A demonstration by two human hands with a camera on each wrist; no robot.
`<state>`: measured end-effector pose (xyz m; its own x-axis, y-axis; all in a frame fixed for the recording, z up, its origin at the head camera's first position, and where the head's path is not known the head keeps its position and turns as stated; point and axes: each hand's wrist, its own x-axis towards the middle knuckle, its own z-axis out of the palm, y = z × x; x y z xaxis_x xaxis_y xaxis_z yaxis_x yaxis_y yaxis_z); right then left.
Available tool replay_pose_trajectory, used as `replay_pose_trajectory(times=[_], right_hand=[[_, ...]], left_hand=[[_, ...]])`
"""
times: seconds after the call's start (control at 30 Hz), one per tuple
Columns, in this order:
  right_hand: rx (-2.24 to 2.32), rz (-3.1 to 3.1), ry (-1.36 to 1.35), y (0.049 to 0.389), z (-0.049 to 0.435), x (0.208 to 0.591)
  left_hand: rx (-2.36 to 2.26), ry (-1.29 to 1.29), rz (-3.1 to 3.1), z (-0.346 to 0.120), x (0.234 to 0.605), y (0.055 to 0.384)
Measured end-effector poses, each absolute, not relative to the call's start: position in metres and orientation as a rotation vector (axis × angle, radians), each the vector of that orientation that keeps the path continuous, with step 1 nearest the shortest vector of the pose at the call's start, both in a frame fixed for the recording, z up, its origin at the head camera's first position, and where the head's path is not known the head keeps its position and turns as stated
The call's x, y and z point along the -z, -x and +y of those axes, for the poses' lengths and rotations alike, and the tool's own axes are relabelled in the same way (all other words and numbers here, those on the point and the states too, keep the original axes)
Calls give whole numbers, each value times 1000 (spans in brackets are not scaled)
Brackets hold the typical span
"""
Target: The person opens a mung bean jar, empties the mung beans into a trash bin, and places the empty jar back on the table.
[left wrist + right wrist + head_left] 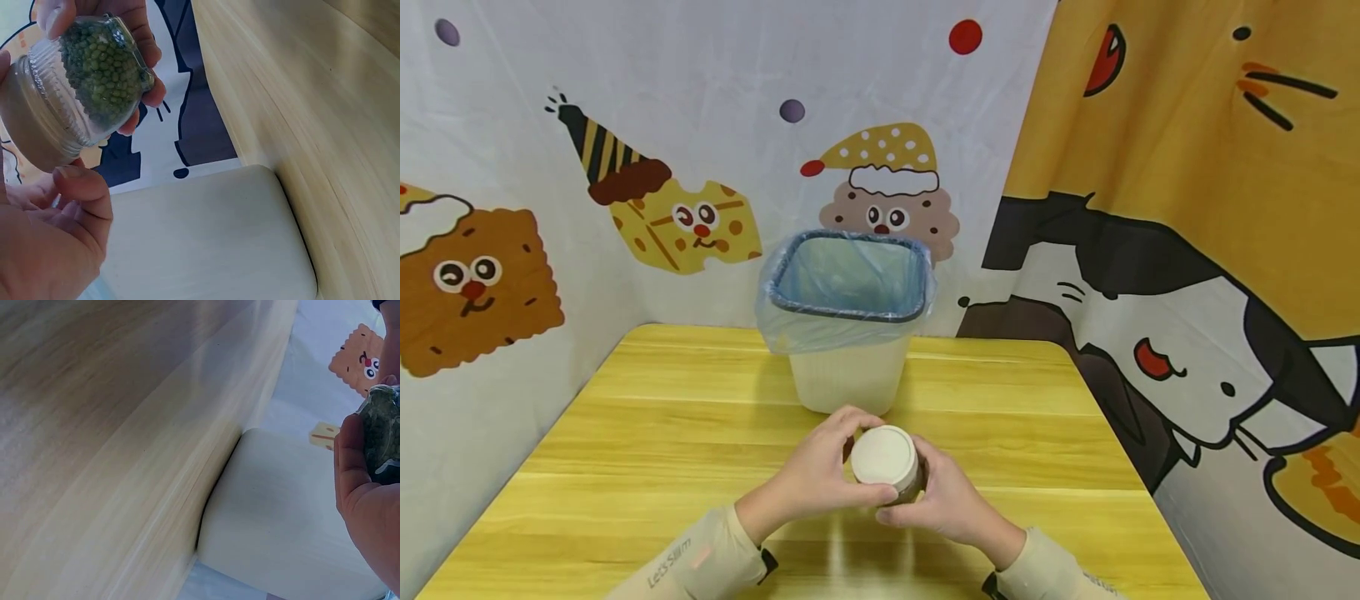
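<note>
A clear ribbed jar (103,69) partly filled with small green beans is held between both hands. Its pale beige lid (883,456) faces up in the head view. Around the lid, my left hand (822,477) has its thumb on the near side and its fingers on the far side. Lower down, the right hand (953,500) grips the jar's glass body, fingers curled round it. In the right wrist view only part of the jar (382,434) shows at the frame's edge. The jar appears held off the table.
Just beyond the hands stands a cream bin (850,375) with a blue plastic liner (827,333) folded over its rim. It sits on a yellow wood-grain table (662,442). Cartoon-printed curtains (700,67) hang behind and at the right.
</note>
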<state>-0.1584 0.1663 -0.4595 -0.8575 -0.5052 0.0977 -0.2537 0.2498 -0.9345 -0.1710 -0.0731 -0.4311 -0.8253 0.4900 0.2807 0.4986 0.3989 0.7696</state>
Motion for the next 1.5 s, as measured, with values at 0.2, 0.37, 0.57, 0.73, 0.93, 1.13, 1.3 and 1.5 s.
replay_pose_trajectory(times=[0.2,0.37,0.57,0.73,0.93,1.13,1.3,1.5], right_hand=[[1636,2311,687,158,167,461],[1628,2312,687,158,168,461],[1613,2319,717,158,168,462],[1614,2324,718,158,169,463],[1580,2384,694,159,171,466],[1569,2441,656,160,176,470],[1636,2405,627,161,181,471],[1693,2395,557,162,188,469]], left_hand=[[1352,901,-2695,-75,432,170],[1320,1067,-2662,-80,430,172],[1330,1251,-2573,-85,424,175],[1343,1210,-2550,-84,425,174],[1410,1120,-2442,-83,425,175],[1454,1053,-2445,-88,425,176],[1438,1014,-2446,-90,426,176],[1380,914,-2504,-99,430,177]])
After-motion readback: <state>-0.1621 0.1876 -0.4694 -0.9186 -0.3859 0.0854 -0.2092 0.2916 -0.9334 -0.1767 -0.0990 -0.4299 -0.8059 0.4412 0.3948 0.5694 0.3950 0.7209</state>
